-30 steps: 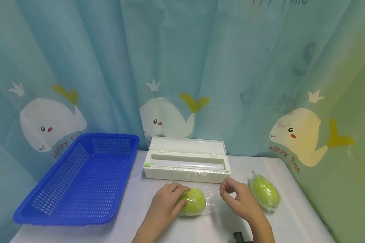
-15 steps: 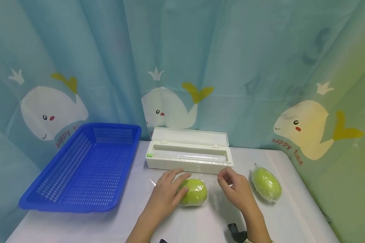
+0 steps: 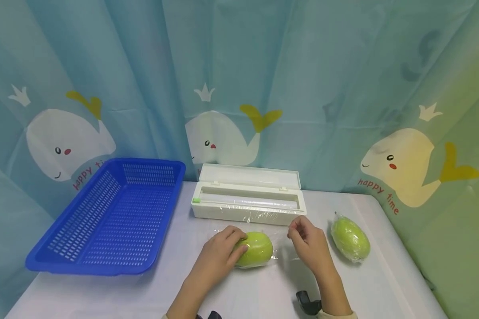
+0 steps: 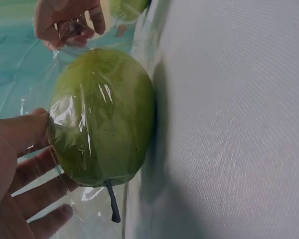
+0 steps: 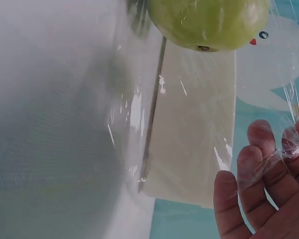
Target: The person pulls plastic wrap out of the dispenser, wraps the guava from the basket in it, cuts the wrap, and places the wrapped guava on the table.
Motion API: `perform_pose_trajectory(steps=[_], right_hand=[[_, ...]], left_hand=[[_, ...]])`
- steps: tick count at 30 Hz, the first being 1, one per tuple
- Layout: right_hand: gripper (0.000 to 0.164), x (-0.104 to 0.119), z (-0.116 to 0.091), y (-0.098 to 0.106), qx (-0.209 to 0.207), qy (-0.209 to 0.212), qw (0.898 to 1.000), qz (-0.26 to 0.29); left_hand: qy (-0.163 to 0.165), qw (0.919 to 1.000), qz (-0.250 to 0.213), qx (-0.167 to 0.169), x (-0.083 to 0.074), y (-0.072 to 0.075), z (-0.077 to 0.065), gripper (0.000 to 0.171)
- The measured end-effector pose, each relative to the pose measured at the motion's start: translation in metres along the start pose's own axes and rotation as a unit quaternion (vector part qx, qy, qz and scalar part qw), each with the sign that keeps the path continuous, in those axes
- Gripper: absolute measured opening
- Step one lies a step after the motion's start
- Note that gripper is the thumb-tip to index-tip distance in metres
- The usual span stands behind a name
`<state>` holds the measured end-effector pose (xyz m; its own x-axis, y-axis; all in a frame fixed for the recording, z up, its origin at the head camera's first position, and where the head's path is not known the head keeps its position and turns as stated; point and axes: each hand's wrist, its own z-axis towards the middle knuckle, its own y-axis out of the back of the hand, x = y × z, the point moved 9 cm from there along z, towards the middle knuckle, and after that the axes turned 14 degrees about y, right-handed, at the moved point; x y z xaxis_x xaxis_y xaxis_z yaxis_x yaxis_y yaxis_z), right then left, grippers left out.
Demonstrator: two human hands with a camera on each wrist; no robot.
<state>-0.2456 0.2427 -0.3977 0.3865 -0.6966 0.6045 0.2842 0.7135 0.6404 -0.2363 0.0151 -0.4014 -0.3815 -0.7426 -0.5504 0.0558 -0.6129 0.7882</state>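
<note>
A green pear (image 3: 259, 250) lies on the table under clear cling film, its dark stem (image 4: 112, 201) pointing toward my left palm. My left hand (image 3: 220, 250) holds it from the left, thumb on the near side and fingers on the far side. To the right of the pear, my right hand (image 3: 309, 243) pinches a gathered edge of the cling film (image 5: 293, 144) between thumb and finger. The film stretches from there over the pear. Its other fingers are loosely bent beneath the film in the right wrist view.
Behind the hands stands a white cling film dispenser (image 3: 247, 216), lid raised, with a roll (image 3: 247, 201) inside. A blue mesh basket (image 3: 119, 221) is at the left. Another film-wrapped pear (image 3: 350, 239) lies at the right. A whale-printed curtain (image 3: 231, 66) hangs behind the table.
The head view has tilted down, so everything sits higher in it. My left fingers, more spread half a second ago, have drawn in on the pear. The right hand keeps its pinch, nearly in place.
</note>
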Motion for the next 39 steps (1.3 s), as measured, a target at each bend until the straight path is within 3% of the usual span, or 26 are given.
perform_pose_trajectory(steps=[5,9,16,27,32,36,39], right_hand=[[0.008,-0.001,0.002,-0.005,0.01,-0.011,1.0,0.001],[0.004,-0.004,0.001,-0.013,0.042,-0.036,0.998,-0.019],[0.003,-0.013,-0.003,-0.025,0.098,-0.078,0.991,-0.049],[0.011,-0.018,-0.004,-0.02,0.092,-0.075,0.992,-0.034],[0.027,0.004,0.001,0.005,0.023,-0.02,0.998,-0.058],[0.026,0.053,0.005,0.024,-0.061,0.066,0.992,-0.093],[0.022,0.087,0.004,0.016,-0.059,0.134,0.985,-0.092]], left_hand=[[-0.009,0.9995,-0.029,-0.001,0.001,0.0,0.001,0.019],[-0.017,0.9985,-0.05,0.011,0.002,-0.001,0.002,0.032],[-0.028,0.9984,-0.025,0.043,0.0,-0.009,0.002,0.053],[-0.038,0.9984,-0.017,0.037,0.0,-0.008,0.002,0.044],[-0.025,0.9986,-0.004,0.047,0.004,-0.012,0.001,0.045],[-0.019,0.9983,-0.002,0.055,0.006,-0.014,0.001,0.047],[-0.015,0.9981,-0.008,0.06,0.007,-0.013,0.001,0.045]])
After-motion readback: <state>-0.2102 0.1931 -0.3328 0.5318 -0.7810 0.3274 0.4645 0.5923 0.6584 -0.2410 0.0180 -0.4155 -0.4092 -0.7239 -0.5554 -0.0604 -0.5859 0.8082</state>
